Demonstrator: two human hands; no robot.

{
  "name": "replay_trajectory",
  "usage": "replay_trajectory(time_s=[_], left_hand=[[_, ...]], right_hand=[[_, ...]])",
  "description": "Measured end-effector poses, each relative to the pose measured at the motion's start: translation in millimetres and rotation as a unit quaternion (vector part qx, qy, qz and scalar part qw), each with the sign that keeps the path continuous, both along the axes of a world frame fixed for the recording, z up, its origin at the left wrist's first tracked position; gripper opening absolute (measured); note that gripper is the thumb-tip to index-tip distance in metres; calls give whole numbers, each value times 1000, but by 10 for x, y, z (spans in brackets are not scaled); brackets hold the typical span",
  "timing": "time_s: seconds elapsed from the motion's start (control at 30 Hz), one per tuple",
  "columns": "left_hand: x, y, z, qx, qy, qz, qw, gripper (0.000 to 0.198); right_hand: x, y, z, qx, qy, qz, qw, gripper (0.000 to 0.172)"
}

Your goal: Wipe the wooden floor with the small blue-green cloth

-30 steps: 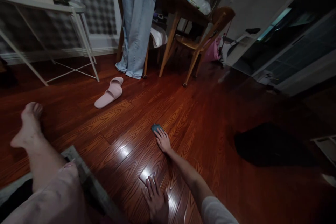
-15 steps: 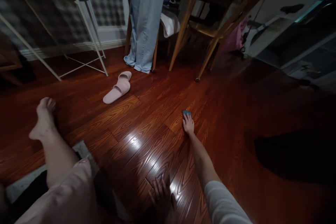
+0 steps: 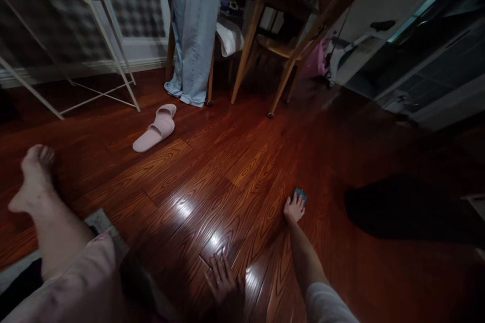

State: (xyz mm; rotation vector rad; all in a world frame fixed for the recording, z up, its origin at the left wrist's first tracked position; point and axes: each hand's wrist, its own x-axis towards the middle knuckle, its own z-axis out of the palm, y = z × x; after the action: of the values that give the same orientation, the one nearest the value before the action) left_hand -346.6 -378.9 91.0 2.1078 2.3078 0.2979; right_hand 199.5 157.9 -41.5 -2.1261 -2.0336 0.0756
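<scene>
My right hand (image 3: 294,207) is on a small blue cloth (image 3: 299,194), pressing it against the wooden floor (image 3: 204,171). Its fingers lie over the cloth, hiding part of it, and the arm reaches forward in a pale sleeve. Nearer to me, my left hand (image 3: 224,280) rests on the floor with its fingers spread and nothing in them. It is in shadow, and light glares off the boards beside it.
A pink slipper (image 3: 156,130) lies ahead to the left, near a white-legged table (image 3: 96,93). Jeans (image 3: 195,35) hang beside the wooden chair (image 3: 288,53). My bare foot (image 3: 36,176) is at the left; a dark shape (image 3: 401,207) covers floor at the right.
My right hand has slid the blue cloth to the right and closer to me. My left hand stays on the floor. The view has turned slightly right.
</scene>
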Motion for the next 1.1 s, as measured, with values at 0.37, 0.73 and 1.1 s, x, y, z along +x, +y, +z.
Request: replay_trajectory(time_s=[0.37, 0.73, 1.1], left_hand=[[-812, -170, -111, 102, -31, 82, 991, 139], [-1254, -270, -381, 192, 11, 176, 965, 137], [-1163, -210, -215, 222, 14, 181, 958, 124]], right_hand=[[-218, -2859, -72, 1, 22, 325, 946, 57], [-2206, -1560, -10, 7, 22, 477, 879, 55], [-1037, -650, -83, -13, 27, 288, 957, 57]])
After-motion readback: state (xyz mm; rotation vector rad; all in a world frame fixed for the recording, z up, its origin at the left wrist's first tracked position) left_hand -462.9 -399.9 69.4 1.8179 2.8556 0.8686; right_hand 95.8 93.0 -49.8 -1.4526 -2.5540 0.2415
